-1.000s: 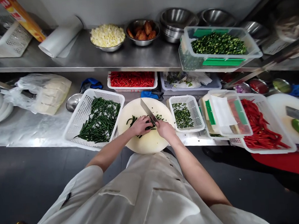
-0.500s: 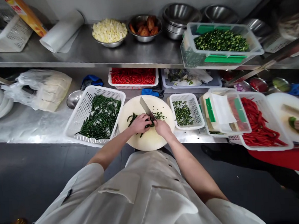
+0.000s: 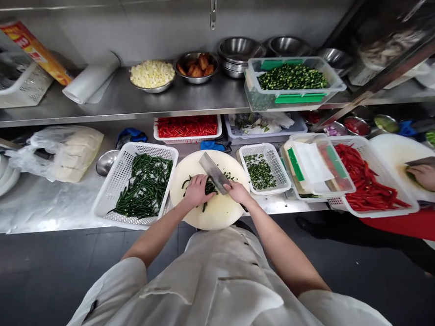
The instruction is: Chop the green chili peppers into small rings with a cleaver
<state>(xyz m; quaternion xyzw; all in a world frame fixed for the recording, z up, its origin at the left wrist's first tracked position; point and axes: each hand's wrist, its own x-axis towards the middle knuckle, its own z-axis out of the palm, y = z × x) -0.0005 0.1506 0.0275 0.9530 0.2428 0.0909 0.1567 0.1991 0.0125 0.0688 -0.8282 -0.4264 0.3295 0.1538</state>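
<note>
We are at the round cutting board (image 3: 221,218).
Our left hand (image 3: 196,190) lies over green chillies (image 3: 209,187) on it, and our right hand (image 3: 238,192) grips a cleaver (image 3: 213,172) (chopped bits (image 3: 227,174) lie beside the blade). Left of the board we have a larger basket (image 3: 114,182) of long chillies (image 3: 141,187); right of it, a smaller basket (image 3: 280,168) of chopped pieces (image 3: 259,171).

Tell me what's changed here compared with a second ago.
Your left hand has shifted left, away from the knife, whose blade has turned to show more of its flat side. A co-worker's hand has appeared over the board on the far right. Your right hand still grips the knife, and the green chili basket stayed put.
</note>
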